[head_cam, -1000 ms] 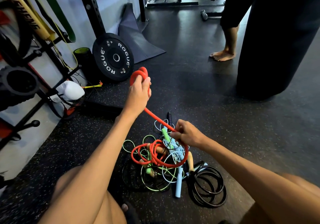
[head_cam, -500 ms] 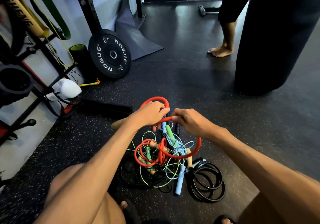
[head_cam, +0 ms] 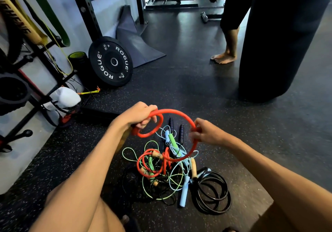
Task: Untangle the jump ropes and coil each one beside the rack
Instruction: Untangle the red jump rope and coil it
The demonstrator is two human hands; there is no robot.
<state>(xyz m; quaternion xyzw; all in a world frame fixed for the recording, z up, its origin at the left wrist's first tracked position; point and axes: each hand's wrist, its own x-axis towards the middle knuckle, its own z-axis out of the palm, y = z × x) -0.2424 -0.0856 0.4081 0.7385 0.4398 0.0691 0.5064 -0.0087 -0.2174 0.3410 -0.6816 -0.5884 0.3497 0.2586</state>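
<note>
A tangled pile of jump ropes [head_cam: 168, 170] lies on the black rubber floor between my knees: thin green and pale blue cords, wooden, green and blue handles. A thick red rope [head_cam: 177, 114] rises out of the pile. My left hand [head_cam: 139, 116] is shut on a small coil of it, with a wooden handle hanging below the wrist. My right hand [head_cam: 206, 133] pinches the same red rope a loop further along. A black rope [head_cam: 212, 194] lies coiled at the pile's right. The rack [head_cam: 36, 80] stands at the left.
A Rogue weight plate [head_cam: 110, 62] leans on the rack upright. A white pouch [head_cam: 63, 97] hangs low on the rack. A black punching bag [head_cam: 274, 39] hangs at the right, with a barefoot person's leg [head_cam: 229, 46] beside it. A folded grey mat [head_cam: 133, 39] lies behind.
My left hand dropped from high above the pile to just over it, then the hands moved apart, drawing a new arc of red rope between them. More red rope has left the pile.
</note>
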